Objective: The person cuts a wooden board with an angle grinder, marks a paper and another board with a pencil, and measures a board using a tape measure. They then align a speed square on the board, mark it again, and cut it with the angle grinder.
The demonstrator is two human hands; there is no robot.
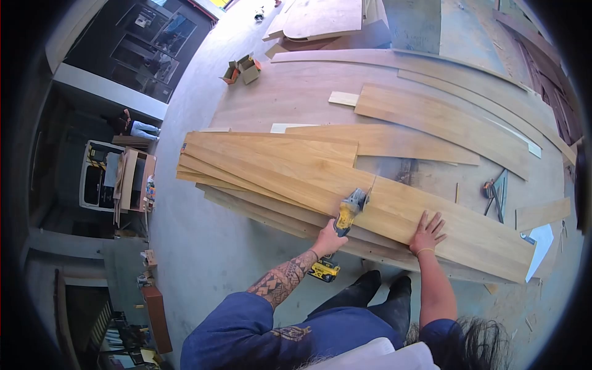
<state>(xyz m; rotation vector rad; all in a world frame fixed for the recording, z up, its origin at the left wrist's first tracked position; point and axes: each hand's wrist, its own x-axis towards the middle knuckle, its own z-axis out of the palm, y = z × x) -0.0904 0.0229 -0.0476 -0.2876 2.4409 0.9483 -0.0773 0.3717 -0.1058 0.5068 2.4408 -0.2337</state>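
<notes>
My left hand is closed around the body of a yellow-and-black cordless angle grinder, its battery hanging below my wrist. The grinder's head and disc meet a long wooden plank, where a thin line runs across the wood and haze hangs beyond it. Flat on the same plank, to the right of the grinder, rests my right hand with its fingers spread. Under the plank's left part, more planks are fanned out in a stack.
Beyond lie more boards on a large sheet. At the right are a blue square and a white triangular piece. Open cardboard boxes stand far left. A person and a van are in the background.
</notes>
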